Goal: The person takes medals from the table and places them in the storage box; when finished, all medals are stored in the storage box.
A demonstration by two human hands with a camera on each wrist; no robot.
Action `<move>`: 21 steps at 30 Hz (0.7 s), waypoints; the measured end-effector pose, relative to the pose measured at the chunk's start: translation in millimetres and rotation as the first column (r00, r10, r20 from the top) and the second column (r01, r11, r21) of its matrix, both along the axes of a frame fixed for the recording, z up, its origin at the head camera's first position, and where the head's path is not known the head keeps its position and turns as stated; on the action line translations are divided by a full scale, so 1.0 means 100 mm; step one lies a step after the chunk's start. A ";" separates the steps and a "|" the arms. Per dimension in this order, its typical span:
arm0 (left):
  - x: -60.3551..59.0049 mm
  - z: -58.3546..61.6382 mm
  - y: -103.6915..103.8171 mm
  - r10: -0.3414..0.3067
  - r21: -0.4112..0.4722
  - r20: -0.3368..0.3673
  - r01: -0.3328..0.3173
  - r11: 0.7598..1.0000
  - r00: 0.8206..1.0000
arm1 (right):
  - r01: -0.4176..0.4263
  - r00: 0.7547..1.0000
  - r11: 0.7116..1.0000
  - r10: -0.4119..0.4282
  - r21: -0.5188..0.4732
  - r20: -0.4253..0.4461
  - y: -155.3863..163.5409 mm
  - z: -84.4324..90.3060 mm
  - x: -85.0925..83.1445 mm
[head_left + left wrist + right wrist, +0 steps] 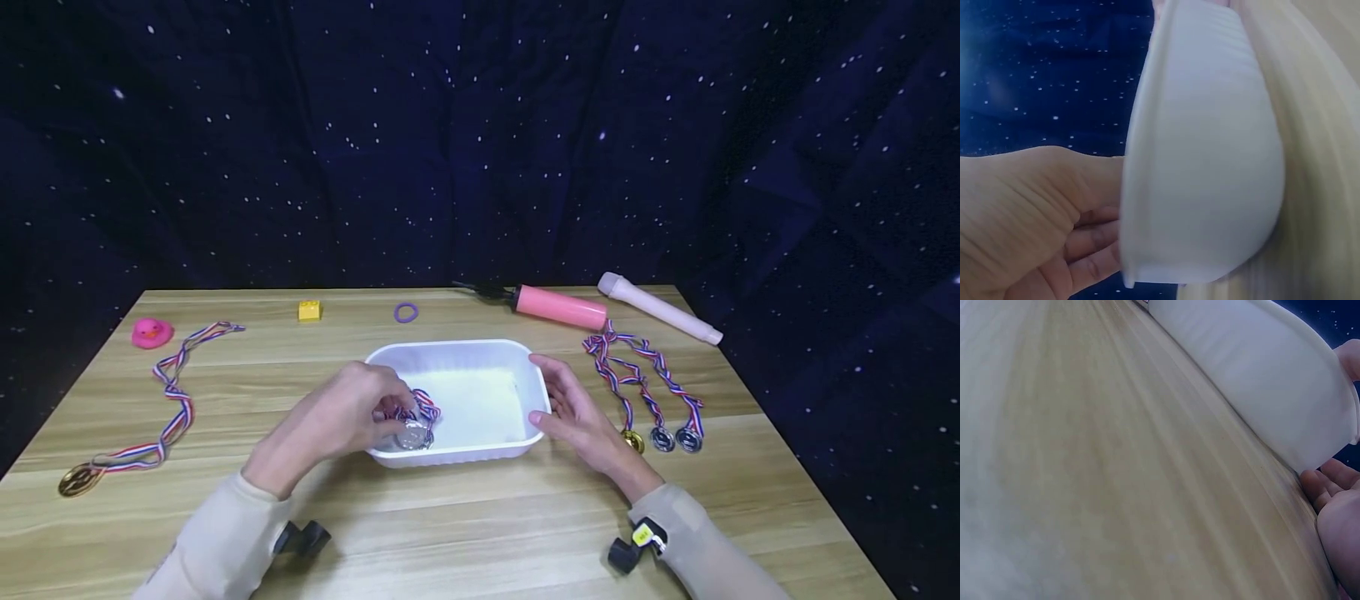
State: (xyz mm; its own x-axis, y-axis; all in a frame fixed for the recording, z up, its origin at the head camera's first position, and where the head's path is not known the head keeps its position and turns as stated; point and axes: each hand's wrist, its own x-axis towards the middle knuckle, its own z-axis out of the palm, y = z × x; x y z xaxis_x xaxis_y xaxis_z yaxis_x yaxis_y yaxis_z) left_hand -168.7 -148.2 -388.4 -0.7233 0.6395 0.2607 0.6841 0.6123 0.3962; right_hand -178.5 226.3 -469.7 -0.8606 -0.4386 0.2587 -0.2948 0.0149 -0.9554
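A white plastic tub (480,452) stands in the middle of the table. My left hand (348,414) reaches over its left end, thumb and fingers curled around a silver medal (412,435) with a red, white and blue ribbon (427,408) inside the tub. In the left wrist view the tub's wall (1204,144) hides the fingertips of that hand. At the tub's right end my right hand (573,412) grips the rim, its thumb over the edge and the other fingers along the outside. Its fingers (1316,487) show low beside the tub in the right wrist view.
On the left lie a gold medal (80,480) and a pink rubber duck (152,332). Behind the tub are a yellow block (309,311), a purple ring (406,312), a pink pump (561,307) and a pale microphone (660,310). Ribboned medals (662,439) lie right.
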 end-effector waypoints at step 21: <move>0.15 0.36 -0.55 0.234 0.267 -0.261 -0.163 0.950 0.937 | 0.004 1.000 1.000 -0.004 -0.004 0.006 0.00 0.00 0.00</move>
State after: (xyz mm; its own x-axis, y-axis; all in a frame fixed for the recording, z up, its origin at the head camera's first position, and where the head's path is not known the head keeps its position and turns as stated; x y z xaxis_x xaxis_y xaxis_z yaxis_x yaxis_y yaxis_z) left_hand -154.0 -203.6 -352.6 -0.7011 0.3837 0.6010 0.6636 0.6597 0.3528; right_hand -178.3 226.0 -469.3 -0.8636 -0.4345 0.2556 -0.2893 0.0119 -0.9572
